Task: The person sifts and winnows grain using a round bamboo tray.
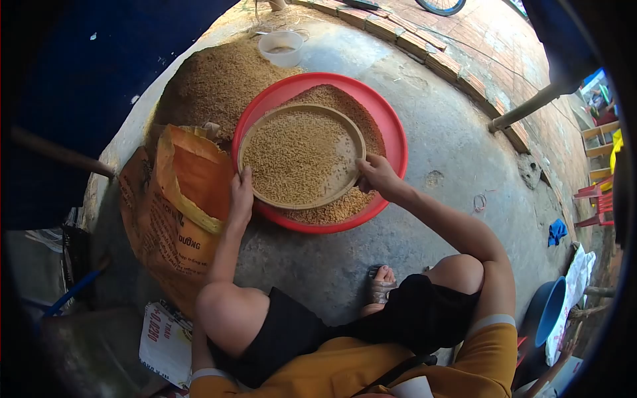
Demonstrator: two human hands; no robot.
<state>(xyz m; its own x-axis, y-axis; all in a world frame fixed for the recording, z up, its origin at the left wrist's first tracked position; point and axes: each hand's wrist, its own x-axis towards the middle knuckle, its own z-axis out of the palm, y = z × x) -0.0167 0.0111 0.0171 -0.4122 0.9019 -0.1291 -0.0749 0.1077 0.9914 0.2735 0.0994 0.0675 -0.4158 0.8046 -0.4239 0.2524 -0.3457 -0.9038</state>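
A round sieve [302,156] with a pale rim, spread with tan grain, is held level between my two hands. My left hand [242,194] grips its left lower rim, and my right hand [377,175] closes on the rim at the right. Grain covers most of the mesh, thinning toward the right side where bare mesh shows. Under the sieve lies a wide red tray [396,142], with more grain heaped along its far and near sides. An open orange sack [169,219] with printed lettering stands close to my left forearm.
Behind the tray at the left is a large pile of grain [212,79], with a clear plastic tub [281,50] beside it. A wooden pole [531,109] and a row of bricks [441,63] lie to the right. A blue basin [547,305] stands at the lower right.
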